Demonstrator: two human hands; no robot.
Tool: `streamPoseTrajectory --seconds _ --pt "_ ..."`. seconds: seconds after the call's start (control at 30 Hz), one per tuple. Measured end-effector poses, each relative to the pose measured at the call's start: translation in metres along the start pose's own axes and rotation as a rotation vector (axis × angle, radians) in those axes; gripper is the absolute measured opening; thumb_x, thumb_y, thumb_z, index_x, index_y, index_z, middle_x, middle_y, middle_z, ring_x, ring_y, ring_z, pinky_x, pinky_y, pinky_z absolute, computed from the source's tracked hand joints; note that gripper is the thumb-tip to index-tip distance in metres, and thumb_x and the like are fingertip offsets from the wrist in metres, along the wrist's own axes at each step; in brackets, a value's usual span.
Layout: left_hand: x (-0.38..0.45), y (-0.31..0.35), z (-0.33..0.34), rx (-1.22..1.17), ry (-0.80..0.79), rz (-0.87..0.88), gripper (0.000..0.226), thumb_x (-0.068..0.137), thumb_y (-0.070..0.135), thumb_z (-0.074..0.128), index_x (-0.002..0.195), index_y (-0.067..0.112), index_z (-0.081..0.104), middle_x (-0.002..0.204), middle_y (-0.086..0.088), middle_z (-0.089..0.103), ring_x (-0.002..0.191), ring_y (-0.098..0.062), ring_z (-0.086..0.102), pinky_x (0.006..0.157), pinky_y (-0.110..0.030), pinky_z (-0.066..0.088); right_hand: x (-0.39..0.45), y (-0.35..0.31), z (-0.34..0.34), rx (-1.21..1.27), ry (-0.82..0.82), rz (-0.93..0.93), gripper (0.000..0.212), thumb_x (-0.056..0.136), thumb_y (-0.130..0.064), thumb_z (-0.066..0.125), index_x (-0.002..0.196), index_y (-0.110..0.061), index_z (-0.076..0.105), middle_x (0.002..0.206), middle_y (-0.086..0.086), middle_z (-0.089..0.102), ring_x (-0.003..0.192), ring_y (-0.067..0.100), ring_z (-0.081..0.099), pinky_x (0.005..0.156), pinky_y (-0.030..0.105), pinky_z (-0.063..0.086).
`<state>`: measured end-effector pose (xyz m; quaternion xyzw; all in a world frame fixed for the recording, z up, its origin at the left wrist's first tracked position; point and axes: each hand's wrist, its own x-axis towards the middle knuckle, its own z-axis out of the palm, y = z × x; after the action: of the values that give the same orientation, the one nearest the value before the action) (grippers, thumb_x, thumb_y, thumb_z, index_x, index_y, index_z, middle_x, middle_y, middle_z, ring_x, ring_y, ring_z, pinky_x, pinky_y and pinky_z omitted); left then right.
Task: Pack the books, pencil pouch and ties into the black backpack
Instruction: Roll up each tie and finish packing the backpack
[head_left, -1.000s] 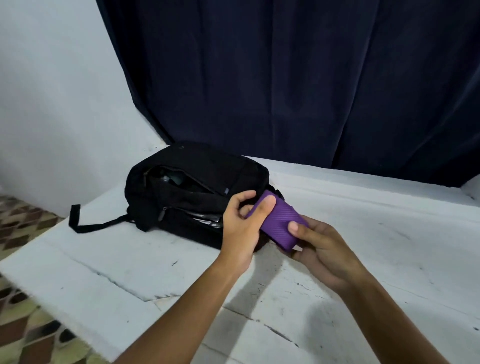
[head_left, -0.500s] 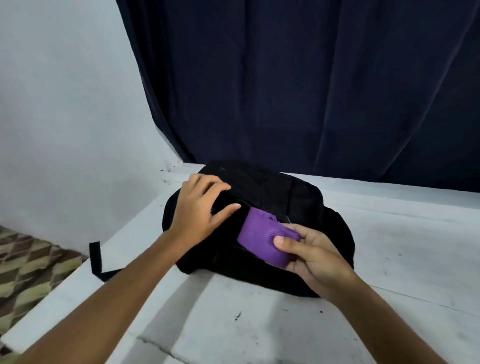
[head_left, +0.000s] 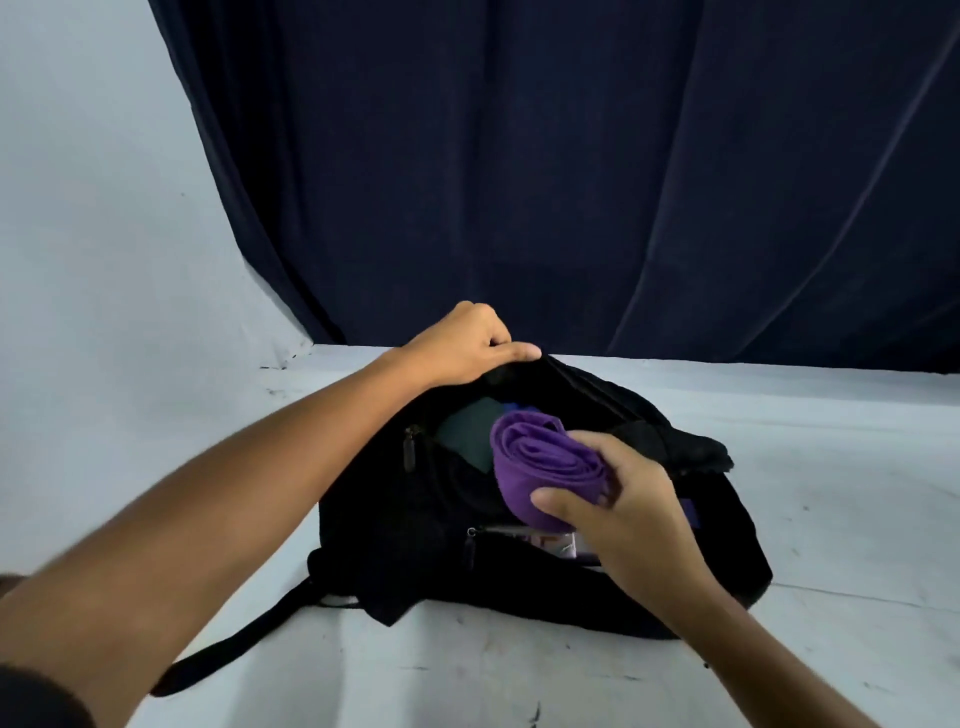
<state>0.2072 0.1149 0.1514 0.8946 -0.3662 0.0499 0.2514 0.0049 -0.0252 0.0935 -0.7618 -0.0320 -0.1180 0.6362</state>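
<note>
The black backpack (head_left: 545, 561) lies on the white bench (head_left: 831, 519) at the centre of the frame, its main compartment open toward the top of the picture. The left hand (head_left: 467, 345), reaching in from the lower left, pinches the upper edge of the opening between thumb and curled fingers and holds the flap raised, just below the dark blue curtain (head_left: 571, 156) that fills the upper part of the frame. The left grip is narrow, closed on the fabric of the bag.

The right hand (head_left: 623, 499), coming from the lower right, holds a rolled purple tie (head_left: 545, 467) at the mouth of the open compartment. Its thumb lies across the near side of the roll and the fingers wrap the far side, so the right grip is closed around the tie. The spiral end of the roll faces the camera, and the roll sits partly over the opening, above the bag's front panel.

Inside the compartment, just left of the tie, a dark green flat thing (head_left: 470, 434) shows, with a small patch of blue behind it; what these are cannot be told. Below the right hand a front pocket zip (head_left: 498, 530) is partly open, with something pale and glossy showing in the gap. A black strap (head_left: 234, 644) trails from the bag toward the lower left across the bench. A pale wall (head_left: 104, 208) fills the upper left.
</note>
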Motion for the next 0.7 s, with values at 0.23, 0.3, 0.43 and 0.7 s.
streamPoseTrajectory --seconds 0.23,0.3,0.43,0.7 --pt "0.014 -0.012 -0.011 -0.098 0.127 -0.045 0.067 0.091 0.049 0.062 0.047 0.016 0.022 0.042 0.008 0.021 0.041 -0.011 0.020 0.045 -0.025 0.026 0.066 0.001 0.030 -1.228 0.268 -0.560 0.069 0.037 -0.021 0.099 0.098 -0.003 0.071 0.095 0.010 0.073 0.082 0.025 0.073 0.050 0.028 0.055" --pt "0.014 -0.014 -0.012 -0.107 0.155 -0.056 0.067 0.091 0.048 0.062 0.047 0.015 0.022 0.041 0.007 0.021 0.040 -0.010 0.020 0.044 -0.022 0.026 0.084 0.005 0.033 -1.331 0.222 -0.484 0.064 0.031 -0.018 0.099 0.086 -0.005 0.071 0.083 0.009 0.072 0.072 0.025 0.071 0.046 0.028 0.052" --pt "0.015 -0.017 -0.012 -0.113 0.194 -0.079 0.067 0.092 0.046 0.061 0.047 0.015 0.022 0.041 0.004 0.022 0.036 -0.009 0.021 0.041 -0.014 0.026 0.099 0.005 0.029 -1.539 0.106 -0.300 0.052 0.046 -0.031 0.096 0.085 -0.010 0.070 0.081 0.005 0.066 0.080 0.026 0.062 0.060 0.034 0.049" --pt "0.014 -0.016 -0.008 -0.155 0.167 -0.117 0.068 0.092 0.045 0.062 0.047 0.015 0.020 0.043 0.002 0.021 0.034 -0.010 0.020 0.041 -0.010 0.028 0.108 -0.002 0.021 -1.249 -0.128 -0.018 0.055 0.093 -0.054 0.053 0.104 -0.001 0.060 0.120 0.013 0.042 0.099 0.033 0.056 0.074 0.033 0.043"
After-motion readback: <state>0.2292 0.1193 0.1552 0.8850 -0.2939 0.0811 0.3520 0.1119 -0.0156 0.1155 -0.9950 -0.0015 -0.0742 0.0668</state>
